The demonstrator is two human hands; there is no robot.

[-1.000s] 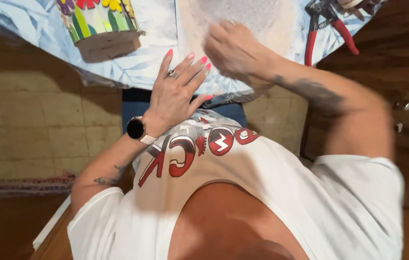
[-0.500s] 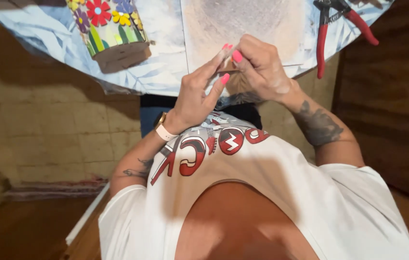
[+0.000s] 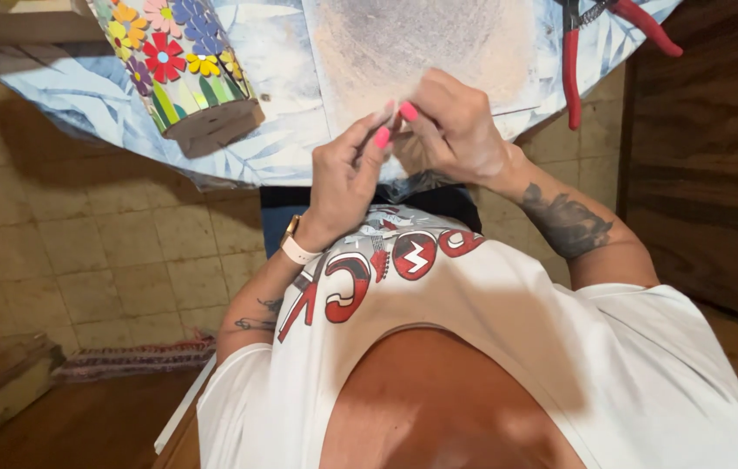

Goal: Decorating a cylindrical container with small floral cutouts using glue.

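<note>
My left hand (image 3: 344, 178), with a watch on the wrist and pink nails, meets my right hand (image 3: 460, 130) just above the near edge of the table. Thumb and fingertips of both hands pinch together around a tiny pale piece (image 3: 392, 115), too small to tell what it is. My right forearm carries a dark tattoo. Under the hands lies a pale grey dusty mat (image 3: 421, 43) on a blue leaf-patterned tablecloth (image 3: 282, 148).
A pot covered in colourful flower mosaic (image 3: 182, 65) lies tilted on the cloth to the left. Red-handled pliers (image 3: 571, 74) rest at the right of the mat. Below are a beige tiled floor (image 3: 82, 260) and a rug edge (image 3: 134, 358), with a dark wooden panel (image 3: 708, 174) on the right.
One second ago my hands were apart, the left flat near the table edge. They then came together, and both now pinch at one small spot above the mat.
</note>
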